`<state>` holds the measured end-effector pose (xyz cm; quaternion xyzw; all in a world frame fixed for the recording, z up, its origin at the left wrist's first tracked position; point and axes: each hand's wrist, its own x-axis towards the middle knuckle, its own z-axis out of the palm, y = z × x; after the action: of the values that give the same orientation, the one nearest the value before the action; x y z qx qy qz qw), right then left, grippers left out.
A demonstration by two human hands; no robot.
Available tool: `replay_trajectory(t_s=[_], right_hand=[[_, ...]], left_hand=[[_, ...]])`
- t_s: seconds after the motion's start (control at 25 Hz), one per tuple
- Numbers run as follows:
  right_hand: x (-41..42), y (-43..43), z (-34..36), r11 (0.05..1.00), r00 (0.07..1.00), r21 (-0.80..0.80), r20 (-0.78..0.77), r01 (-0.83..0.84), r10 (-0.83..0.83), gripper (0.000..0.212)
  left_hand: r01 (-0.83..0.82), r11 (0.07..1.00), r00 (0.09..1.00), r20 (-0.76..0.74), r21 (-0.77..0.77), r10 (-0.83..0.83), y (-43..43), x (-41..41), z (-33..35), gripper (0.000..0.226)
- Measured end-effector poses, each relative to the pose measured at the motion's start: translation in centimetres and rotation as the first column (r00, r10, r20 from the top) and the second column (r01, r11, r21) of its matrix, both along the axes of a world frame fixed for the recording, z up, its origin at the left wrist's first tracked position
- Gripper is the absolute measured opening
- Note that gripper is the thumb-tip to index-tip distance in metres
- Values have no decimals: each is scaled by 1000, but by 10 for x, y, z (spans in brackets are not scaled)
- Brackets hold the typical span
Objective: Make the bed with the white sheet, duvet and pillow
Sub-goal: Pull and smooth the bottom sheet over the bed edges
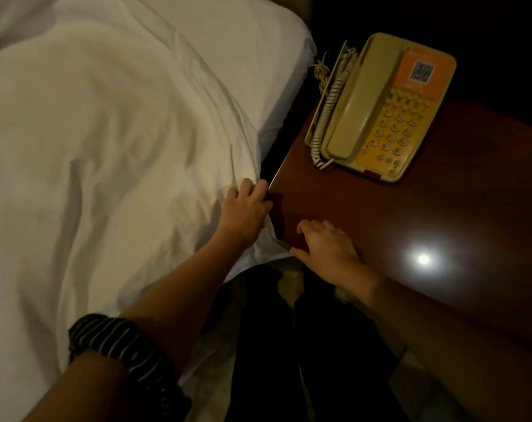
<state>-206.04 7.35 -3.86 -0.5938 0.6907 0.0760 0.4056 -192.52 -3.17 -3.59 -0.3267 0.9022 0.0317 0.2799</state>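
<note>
Across the left of the view the white duvet (pixel 91 147) lies rumpled over the bed, with the white sheet (pixel 243 41) bare beyond it at the top. Beside the bed stands a dark wooden bedside table (pixel 411 223) (a bright glare shows on its top). A beige telephone (pixel 380 108) sits at its far end, well apart from both hands. Left hand (pixel 246 208): fingers curled over the duvet's edge, at the narrow gap between bed and table. Right hand (pixel 328 248): fingers spread, holding nothing, resting on the table's near corner.
</note>
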Motion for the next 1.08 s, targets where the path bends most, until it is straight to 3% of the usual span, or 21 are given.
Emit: replay_trajectory(t_s=[0.08,0.16,0.28,0.4,0.56,0.68,0.76,0.88,0.96,1.08], right_hand=[[3,-2,-2,1000,1000,7,3,-5,5,45],[6,-5,-2,1000,1000,-9,6,12,-12,48],[15,-5,0,999,999,-14,3,35,-35,56],[25,1,5,998,998,-30,-8,55,-55,53],[24,9,14,968,969,-100,112,232,-221,32],[24,20,22,910,881,-9,254,415,-399,31],[26,27,35,798,765,-37,314,601,-562,28],[18,31,65,573,616,-235,386,785,-686,22],[0,31,88,543,652,-368,327,754,-684,18],[-33,39,112,657,784,-539,11,528,-621,5]], left_hand=[[-7,999,1000,-17,46,8,-3,0,0,37],[-15,993,985,-168,117,34,-3,8,0,26],[48,997,855,-518,68,-6,-2,23,5,12],[81,991,736,-677,106,13,2,21,23,24],[125,981,704,-710,151,19,-2,7,39,29],[134,983,702,-712,125,-6,-3,8,44,31],[136,982,685,-728,128,0,-3,2,53,30],[147,971,640,-767,190,53,-5,-28,81,21],[137,965,602,-793,222,97,-8,-54,102,14],[119,964,578,-806,239,129,2,-81,124,13]])
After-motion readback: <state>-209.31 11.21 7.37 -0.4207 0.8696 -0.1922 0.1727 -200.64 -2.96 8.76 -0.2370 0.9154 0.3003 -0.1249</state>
